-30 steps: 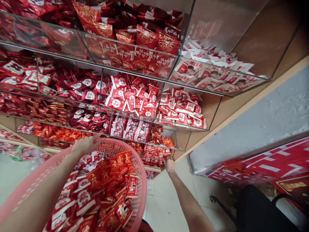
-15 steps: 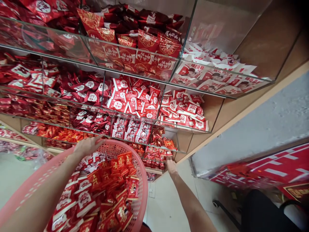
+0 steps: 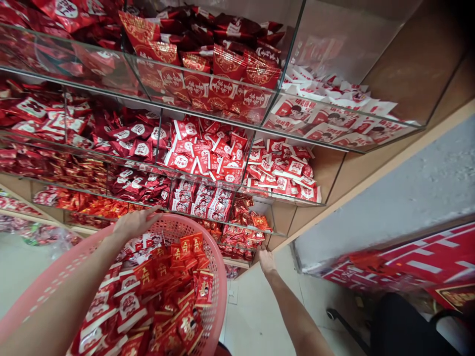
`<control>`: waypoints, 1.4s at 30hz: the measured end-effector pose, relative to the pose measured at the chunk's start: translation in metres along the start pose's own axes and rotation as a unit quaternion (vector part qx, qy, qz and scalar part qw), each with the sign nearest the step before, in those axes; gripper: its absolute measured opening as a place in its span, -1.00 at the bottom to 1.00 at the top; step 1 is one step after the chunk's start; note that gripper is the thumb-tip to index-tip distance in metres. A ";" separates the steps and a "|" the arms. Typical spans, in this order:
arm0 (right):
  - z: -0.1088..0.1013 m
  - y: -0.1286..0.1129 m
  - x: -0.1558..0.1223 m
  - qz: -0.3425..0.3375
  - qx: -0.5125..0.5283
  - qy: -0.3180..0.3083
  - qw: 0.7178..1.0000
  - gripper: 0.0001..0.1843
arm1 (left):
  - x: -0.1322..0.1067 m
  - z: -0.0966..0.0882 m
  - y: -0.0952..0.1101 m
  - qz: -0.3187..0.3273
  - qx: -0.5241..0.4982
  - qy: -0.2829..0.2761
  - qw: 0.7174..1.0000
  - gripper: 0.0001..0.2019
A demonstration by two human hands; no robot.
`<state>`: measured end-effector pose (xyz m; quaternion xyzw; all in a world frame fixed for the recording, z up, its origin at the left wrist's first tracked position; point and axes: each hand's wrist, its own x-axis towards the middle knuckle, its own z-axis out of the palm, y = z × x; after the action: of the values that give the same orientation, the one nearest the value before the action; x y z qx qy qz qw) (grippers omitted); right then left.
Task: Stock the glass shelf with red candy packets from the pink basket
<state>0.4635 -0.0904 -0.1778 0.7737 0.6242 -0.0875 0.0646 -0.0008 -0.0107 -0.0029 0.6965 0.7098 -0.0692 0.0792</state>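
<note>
My left hand (image 3: 134, 223) is closed over the far rim of a pink plastic basket (image 3: 218, 291), one finger stretched along it. Red, orange and white wrapped candy packets (image 3: 163, 282) fill much of the basket. Beyond it, my right hand (image 3: 266, 260) is at the low right wooden edge of the display shelf (image 3: 285, 241), its fingers curled against that edge and partly hidden. Close to these fingers, small red packets (image 3: 245, 236) lie in a low glass-fronted bin.
Glass dividers split the tiered shelves into bins of red packets (image 3: 208, 153). White-topped packets (image 3: 334, 111) fill the upper right bin. A grey wall (image 3: 371, 212), red printed boxes (image 3: 419, 257) and a black chair (image 3: 401, 326) stand at right, on a tiled floor (image 3: 256, 316).
My right hand has shifted slightly right and down along the shelf edge. My left hand and the basket have hardly moved.
</note>
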 end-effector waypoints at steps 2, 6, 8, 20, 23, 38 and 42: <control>-0.001 -0.003 -0.002 0.016 0.045 0.009 0.999 -0.58 | -0.001 -0.001 0.001 -0.001 0.001 -0.001 1.000 -0.27; -0.005 -0.003 -0.011 0.046 0.163 0.047 0.984 -0.67 | -0.004 -0.005 0.003 -0.003 0.008 -0.009 1.000 -0.29; -0.009 -0.002 -0.020 0.059 0.235 0.078 0.967 -0.71 | -0.005 -0.006 0.004 -0.004 0.004 -0.006 1.000 -0.29; -0.080 -0.047 -0.105 0.101 0.743 0.120 0.650 -0.55 | -0.001 -0.001 0.001 -0.006 -0.002 -0.004 1.000 -0.28; -0.103 -0.067 -0.121 0.096 0.811 0.068 0.573 -0.63 | -0.002 -0.001 0.002 -0.008 0.001 -0.005 1.000 -0.29; -0.125 -0.135 -0.182 0.010 0.724 -0.127 0.677 -0.58 | -0.011 -0.008 0.010 -0.010 0.023 -0.012 1.000 -0.27; -0.113 -0.144 -0.187 0.009 0.697 -0.169 0.697 -0.55 | -0.011 -0.008 0.011 -0.010 0.020 -0.013 1.000 -0.29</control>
<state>0.2902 -0.2143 -0.0253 0.5750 0.3556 -0.6263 -0.3881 0.0098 -0.0197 0.0072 0.6902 0.7137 -0.0938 0.0739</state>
